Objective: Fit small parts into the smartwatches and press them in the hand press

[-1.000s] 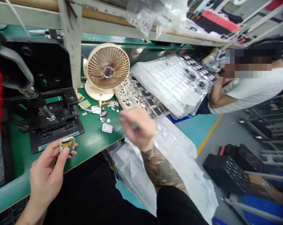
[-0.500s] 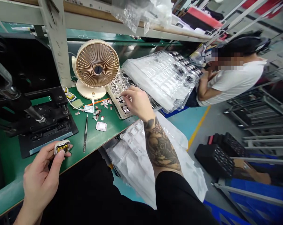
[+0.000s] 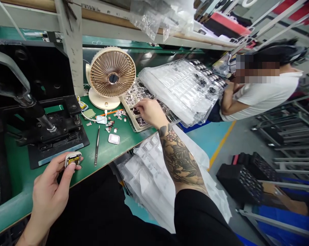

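My left hand is shut on a small rounded-square white case with a yellow battery-like part inside. My right hand reaches over a beige parts tray, its fingertips at small dark parts in a compartment. Whether those fingers hold anything is hidden. Steel tweezers lie on the green bench mat, between my hands. Close by rest a white rounded-square piece and scattered small parts.
A black press jig stands left of my left hand, with a cream desk fan behind it. Clear blister trays lie at the back. A white plastic bag hangs past the bench edge. A seated co-worker is on the right.
My right hand has moved from above the mat to the tray, and the view has shifted slightly. My left hand keeps the white case.
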